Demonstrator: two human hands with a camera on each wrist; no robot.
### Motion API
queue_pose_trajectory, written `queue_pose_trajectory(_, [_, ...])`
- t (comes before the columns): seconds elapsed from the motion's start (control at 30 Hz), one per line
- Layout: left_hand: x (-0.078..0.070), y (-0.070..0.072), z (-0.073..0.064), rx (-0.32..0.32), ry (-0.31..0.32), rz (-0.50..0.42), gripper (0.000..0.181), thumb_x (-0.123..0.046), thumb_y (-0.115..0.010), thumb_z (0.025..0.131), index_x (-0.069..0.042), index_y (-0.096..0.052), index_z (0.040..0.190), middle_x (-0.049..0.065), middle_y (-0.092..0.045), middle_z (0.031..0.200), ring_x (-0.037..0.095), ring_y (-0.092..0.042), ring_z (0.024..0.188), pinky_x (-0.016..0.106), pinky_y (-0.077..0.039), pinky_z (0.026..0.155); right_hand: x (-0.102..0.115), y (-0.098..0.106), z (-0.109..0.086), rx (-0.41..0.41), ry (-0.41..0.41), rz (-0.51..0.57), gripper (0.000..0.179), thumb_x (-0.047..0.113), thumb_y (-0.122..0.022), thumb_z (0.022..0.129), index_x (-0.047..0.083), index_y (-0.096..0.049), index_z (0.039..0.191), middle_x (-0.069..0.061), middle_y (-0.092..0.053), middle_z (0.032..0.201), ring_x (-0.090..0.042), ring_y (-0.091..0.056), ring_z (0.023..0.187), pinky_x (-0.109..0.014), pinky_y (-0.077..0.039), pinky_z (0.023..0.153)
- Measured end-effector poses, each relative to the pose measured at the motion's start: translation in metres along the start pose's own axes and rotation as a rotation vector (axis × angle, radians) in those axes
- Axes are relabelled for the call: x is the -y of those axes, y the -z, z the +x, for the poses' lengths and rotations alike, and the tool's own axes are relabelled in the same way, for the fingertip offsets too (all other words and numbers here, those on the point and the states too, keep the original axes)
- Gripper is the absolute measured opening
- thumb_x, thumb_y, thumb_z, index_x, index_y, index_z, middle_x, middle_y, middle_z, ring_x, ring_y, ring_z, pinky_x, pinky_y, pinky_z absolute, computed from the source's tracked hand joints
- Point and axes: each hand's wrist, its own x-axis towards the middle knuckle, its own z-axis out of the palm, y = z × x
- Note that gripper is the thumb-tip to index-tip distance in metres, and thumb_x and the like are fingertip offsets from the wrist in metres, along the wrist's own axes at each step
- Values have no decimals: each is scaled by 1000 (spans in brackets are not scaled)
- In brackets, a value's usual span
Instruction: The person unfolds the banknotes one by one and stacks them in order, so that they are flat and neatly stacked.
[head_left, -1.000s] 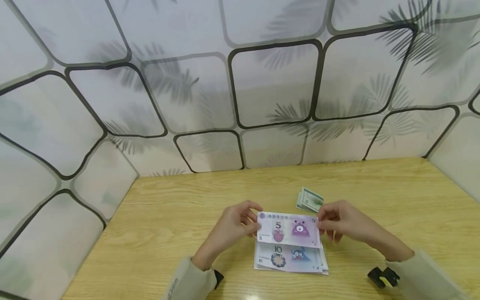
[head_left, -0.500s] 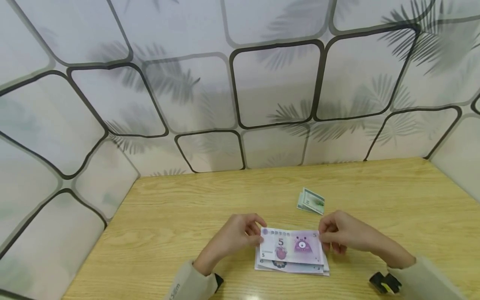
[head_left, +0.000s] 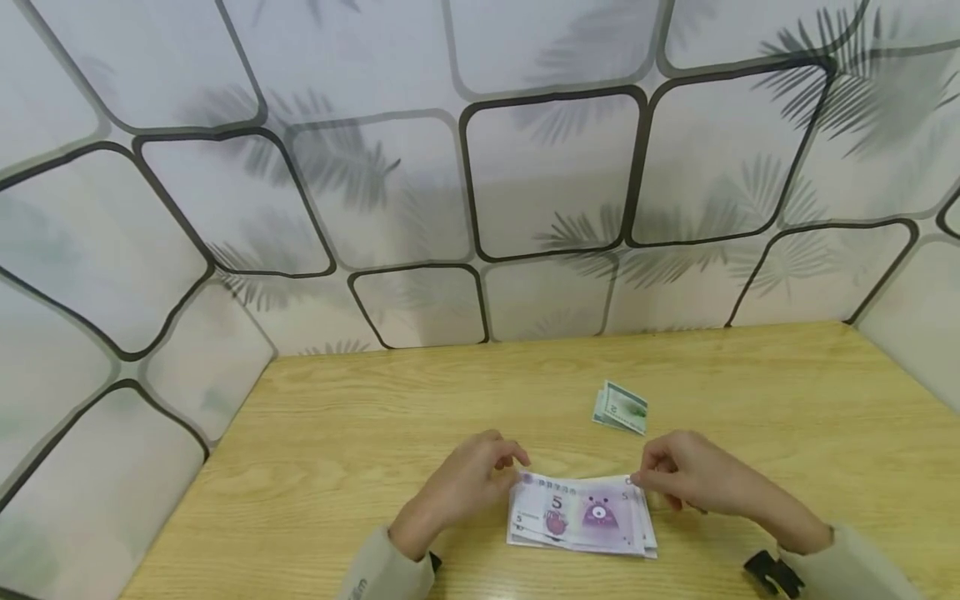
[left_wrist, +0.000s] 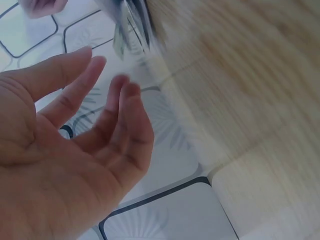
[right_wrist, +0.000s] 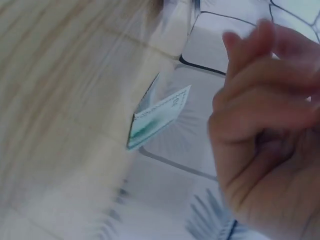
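A purple play banknote (head_left: 581,514) marked 5 lies on top of a small stack of play banknotes (head_left: 517,540) on the wooden table, slightly askew over the lower ones. My left hand (head_left: 468,482) is at the note's upper left corner. In the left wrist view its loosely bent fingers (left_wrist: 136,117) have nothing between them. On the other side, my right hand (head_left: 686,475) has its fingertips right at the upper right corner. The right wrist view shows its fingers (right_wrist: 260,115) loosely curled, with no note visible between the tips.
Beyond the right hand, a folded green play banknote (head_left: 627,408) marked 2 stands on the table (head_left: 360,417), with another bluish one just behind it. A patterned wall covering (head_left: 547,175) closes off the back and both sides.
Both hands have brought the purple 5 note down toward me, and it now covers the 10 note on the stack. The left fingers have come off the note. The green note has stayed put.
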Motion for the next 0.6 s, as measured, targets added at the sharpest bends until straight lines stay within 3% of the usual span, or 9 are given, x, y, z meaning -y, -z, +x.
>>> queue_pose_trajectory(0.1, [-1,1,-1,0,-25,82,24,-13,-73,94,-7,-71,117,3,-63,110,19,-58,105,32,-53,89,2,-6,0,-153,90,-229,17,24,-77,92,13,-67,83,13,-54,69,-1,-45,57,-21,-40,47])
queue_pose_trajectory(0.17, [-3,2,-2,52,-51,126,38,-20,-76,93,-8,-66,127,5,-61,125,22,-54,118,38,-50,100,3,-12,-1,-229,177,-405,24,33,-81,87,13,-68,90,10,-57,83,-5,-52,70,-26,-49,56])
queue_pose_trajectory(0.23, [-6,2,-2,122,-66,190,55,-28,-80,90,-10,-59,137,3,-55,140,22,-48,130,44,-44,108,4,-18,-2,-252,277,-544,42,45,-82,84,9,-68,101,4,-60,98,-13,-58,83,-32,-55,66])
queue_pose_trajectory(0.3, [-8,2,-4,192,-67,249,71,-34,-84,85,-13,-53,145,2,-50,147,21,-45,134,48,-42,110,4,-23,-3,-224,358,-635,63,57,-78,82,4,-66,113,-3,-60,112,-22,-59,98,-41,-57,75])
queue_pose_trajectory(0.37, [-11,0,-5,235,-66,307,82,-36,-87,81,-14,-48,150,0,-48,150,20,-43,136,50,-40,111,4,-29,-4,-173,384,-663,79,66,-73,81,0,-61,124,-8,-59,122,-27,-57,107,-49,-57,81])
queue_pose_trajectory(0.47, [-13,-2,-7,262,-66,373,92,-39,-89,77,-16,-43,153,-1,-47,151,18,-43,136,49,-40,111,4,-34,-5,-95,349,-666,93,72,-70,79,-2,-56,133,-10,-57,129,-29,-54,112,-53,-54,84])
queue_pose_trajectory(0.6, [-12,-2,-7,272,-82,424,98,-43,-91,74,-17,-41,154,-1,-47,150,19,-44,135,47,-39,112,4,-37,-5,-47,299,-668,95,68,-77,74,0,-54,136,-10,-56,131,-28,-53,113,-54,-53,86])
